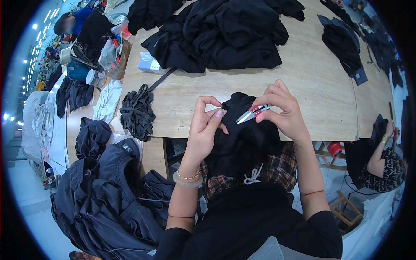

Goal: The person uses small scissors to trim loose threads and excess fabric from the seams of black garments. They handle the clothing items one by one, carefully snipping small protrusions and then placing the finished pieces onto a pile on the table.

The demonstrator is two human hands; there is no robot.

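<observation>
A black garment (253,138) is bunched over my lap and the near edge of the table. My left hand (206,125) pinches its upper edge between thumb and fingertips, a bangle and a beaded bracelet on the wrist. In my right hand (281,108) is a pair of thread snips (250,114) with red grips and silver blades. The blades point left and down over the black cloth, a little to the right of my left fingertips. Whether they touch the cloth, I cannot tell.
Black garments (229,34) are heaped on the wooden table (182,104) beyond my hands. A tissue box (150,63) and a coil of dark fabric strips (138,112) lie left. Dark grey garments (112,199) pile up at my left side. Another person (383,167) sits at far right.
</observation>
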